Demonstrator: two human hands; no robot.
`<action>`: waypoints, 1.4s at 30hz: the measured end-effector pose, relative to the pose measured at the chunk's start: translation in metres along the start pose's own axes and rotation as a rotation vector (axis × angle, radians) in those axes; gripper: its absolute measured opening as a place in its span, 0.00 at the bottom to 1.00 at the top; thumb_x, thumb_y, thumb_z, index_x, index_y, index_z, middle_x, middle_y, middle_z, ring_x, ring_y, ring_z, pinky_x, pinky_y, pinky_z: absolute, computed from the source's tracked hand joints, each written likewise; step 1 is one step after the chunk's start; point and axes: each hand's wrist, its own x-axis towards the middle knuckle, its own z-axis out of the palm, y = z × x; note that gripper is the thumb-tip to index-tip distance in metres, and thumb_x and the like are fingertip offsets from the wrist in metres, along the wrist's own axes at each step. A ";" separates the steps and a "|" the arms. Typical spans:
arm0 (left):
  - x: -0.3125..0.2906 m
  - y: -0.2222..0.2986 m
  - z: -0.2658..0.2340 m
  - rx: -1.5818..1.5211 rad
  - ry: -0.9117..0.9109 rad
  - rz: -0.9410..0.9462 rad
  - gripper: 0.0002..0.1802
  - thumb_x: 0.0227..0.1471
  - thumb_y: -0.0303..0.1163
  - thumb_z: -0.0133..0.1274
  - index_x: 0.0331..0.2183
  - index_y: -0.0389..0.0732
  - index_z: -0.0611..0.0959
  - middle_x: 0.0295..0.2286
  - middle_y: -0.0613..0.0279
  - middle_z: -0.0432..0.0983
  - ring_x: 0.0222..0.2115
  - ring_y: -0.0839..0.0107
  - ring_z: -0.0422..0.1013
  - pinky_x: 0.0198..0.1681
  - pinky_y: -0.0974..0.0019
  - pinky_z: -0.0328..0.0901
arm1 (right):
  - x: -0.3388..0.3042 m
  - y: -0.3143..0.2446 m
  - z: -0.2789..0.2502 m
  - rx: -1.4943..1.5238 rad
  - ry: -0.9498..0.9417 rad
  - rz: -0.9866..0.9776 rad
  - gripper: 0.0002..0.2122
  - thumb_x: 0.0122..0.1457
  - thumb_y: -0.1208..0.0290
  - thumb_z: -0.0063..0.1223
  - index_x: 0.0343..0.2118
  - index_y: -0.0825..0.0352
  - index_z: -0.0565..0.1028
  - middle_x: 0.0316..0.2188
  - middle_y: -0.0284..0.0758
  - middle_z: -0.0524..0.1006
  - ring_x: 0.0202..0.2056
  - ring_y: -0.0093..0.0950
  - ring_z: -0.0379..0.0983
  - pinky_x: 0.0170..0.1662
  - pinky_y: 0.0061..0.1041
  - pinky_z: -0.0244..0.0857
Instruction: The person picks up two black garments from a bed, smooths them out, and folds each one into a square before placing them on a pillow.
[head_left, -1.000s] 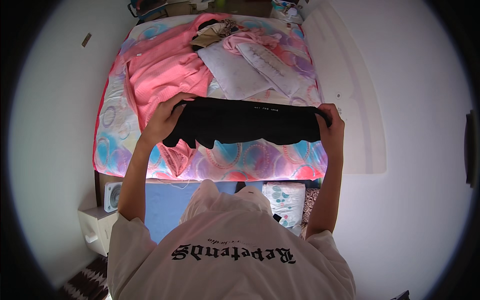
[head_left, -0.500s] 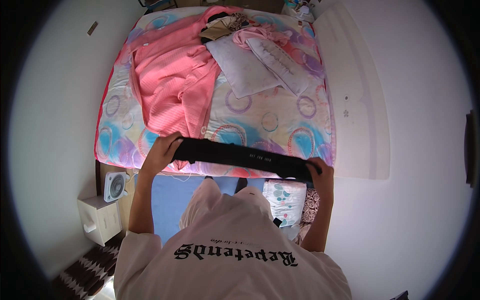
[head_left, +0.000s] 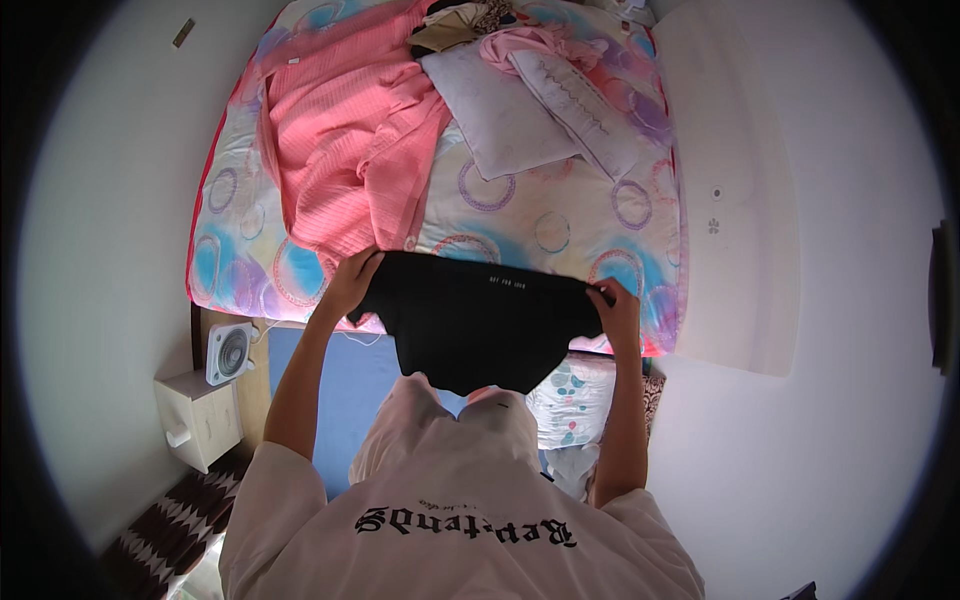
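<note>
A black T-shirt (head_left: pixel 480 320) with small white print near its upper edge hangs stretched between my hands, over the near edge of the bed. My left hand (head_left: pixel 352 284) pinches its upper left corner, fingers closed on the cloth. At the upper right corner, my right hand (head_left: pixel 616 306) grips it the same way. Its lower part drops in front of my knees, narrower at the bottom than at the top.
The patterned bed (head_left: pixel 555 225) carries a pink quilt (head_left: pixel 350 150), pale pillows (head_left: pixel 500 120) and a heap of clothes (head_left: pixel 455 28). A white fan (head_left: pixel 230 352) stands by a small cabinet (head_left: pixel 200 420) at left. Folded patterned bedding (head_left: pixel 572 400) lies right of my legs.
The black T-shirt has dropped open from a narrow band into a wide hanging sheet. My hands have moved slightly up and closer together, still gripping its corners.
</note>
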 end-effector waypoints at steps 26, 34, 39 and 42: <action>-0.021 -0.236 0.180 0.474 -0.225 0.270 0.07 0.53 0.27 0.61 0.36 0.47 0.82 0.29 0.64 0.72 0.27 0.64 0.75 0.26 0.60 0.70 | -0.011 0.247 0.256 -0.305 0.005 -0.229 0.10 0.65 0.69 0.56 0.27 0.65 0.71 0.22 0.38 0.74 0.25 0.44 0.71 0.31 0.39 0.59; -0.020 -0.320 0.309 0.191 0.004 -0.230 0.16 0.53 0.24 0.59 0.44 0.38 0.76 0.39 0.51 0.74 0.41 0.52 0.73 0.43 0.52 0.71 | -0.065 0.396 0.324 -0.061 0.069 0.283 0.05 0.64 0.71 0.56 0.39 0.66 0.75 0.28 0.41 0.77 0.30 0.40 0.77 0.36 0.36 0.70; 0.036 -0.377 0.316 0.147 0.342 -0.543 0.22 0.57 0.43 0.62 0.39 0.32 0.76 0.34 0.45 0.79 0.36 0.50 0.76 0.40 0.52 0.70 | -0.024 0.414 0.331 0.033 0.286 0.526 0.15 0.63 0.61 0.61 0.40 0.69 0.74 0.30 0.40 0.81 0.34 0.34 0.79 0.40 0.31 0.72; 0.069 -0.388 0.308 -0.401 0.311 -0.756 0.21 0.58 0.43 0.63 0.39 0.33 0.81 0.34 0.58 0.81 0.36 0.65 0.76 0.44 0.63 0.69 | 0.003 0.416 0.333 0.238 0.127 0.635 0.18 0.61 0.58 0.65 0.40 0.71 0.76 0.28 0.41 0.81 0.32 0.32 0.79 0.39 0.31 0.71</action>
